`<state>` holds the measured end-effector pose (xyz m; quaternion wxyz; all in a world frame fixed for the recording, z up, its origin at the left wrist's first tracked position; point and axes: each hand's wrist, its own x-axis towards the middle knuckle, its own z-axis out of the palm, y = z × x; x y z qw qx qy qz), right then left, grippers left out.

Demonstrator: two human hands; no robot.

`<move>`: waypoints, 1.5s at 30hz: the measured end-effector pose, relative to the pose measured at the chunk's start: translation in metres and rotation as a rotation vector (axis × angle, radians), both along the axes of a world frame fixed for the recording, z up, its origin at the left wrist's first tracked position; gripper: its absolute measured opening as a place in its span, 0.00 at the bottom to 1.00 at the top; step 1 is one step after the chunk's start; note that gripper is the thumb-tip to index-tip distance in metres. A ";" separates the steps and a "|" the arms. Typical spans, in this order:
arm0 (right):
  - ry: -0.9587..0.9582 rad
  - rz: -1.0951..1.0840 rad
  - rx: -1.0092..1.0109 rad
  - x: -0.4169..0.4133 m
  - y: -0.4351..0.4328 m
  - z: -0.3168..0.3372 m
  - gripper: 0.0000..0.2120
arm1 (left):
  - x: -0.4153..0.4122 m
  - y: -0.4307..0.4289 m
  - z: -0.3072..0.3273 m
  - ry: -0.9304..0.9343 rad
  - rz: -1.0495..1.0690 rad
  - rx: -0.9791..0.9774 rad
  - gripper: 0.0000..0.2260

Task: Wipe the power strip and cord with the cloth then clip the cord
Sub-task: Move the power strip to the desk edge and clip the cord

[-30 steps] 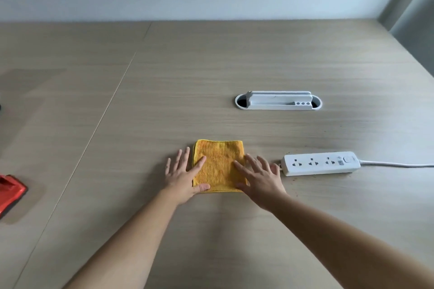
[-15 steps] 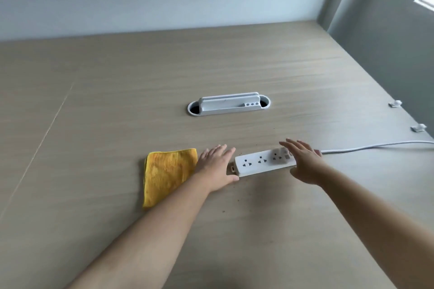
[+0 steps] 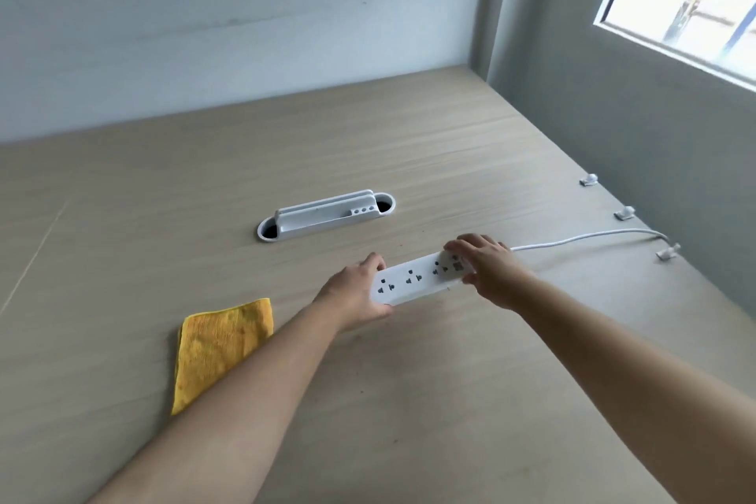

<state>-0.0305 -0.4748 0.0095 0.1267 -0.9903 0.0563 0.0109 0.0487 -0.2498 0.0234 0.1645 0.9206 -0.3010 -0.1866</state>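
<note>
Both hands had a closed grip on the white plastic power strip [image 3: 421,276], left hand [image 3: 355,293] and right hand [image 3: 489,268] at either end, on the wooden desk [image 3: 450,160]. Yellow microfibre cloth [image 3: 219,344] lay unused nearby, white cord [image 3: 581,238] unclipped, so basically nothing looked done yet.

Soft daylight comes in from the window [image 3: 691,0] at the upper right, whose panes are blown out to near white. The room is evenly bright, with no hard glare on the tabletop [image 3: 409,143], only a pale sheen across the wood grain. Shadows are faint and diffuse, lying just under the forearms and hands. The wide lens bends the wall lines and stretches the arms toward the lower corners. Fine detail looks slightly soft throughout.
</note>
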 end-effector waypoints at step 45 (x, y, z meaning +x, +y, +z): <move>0.070 -0.694 1.271 -0.190 -0.301 -0.030 0.10 | -0.091 -0.496 -0.025 1.277 0.422 -0.552 0.11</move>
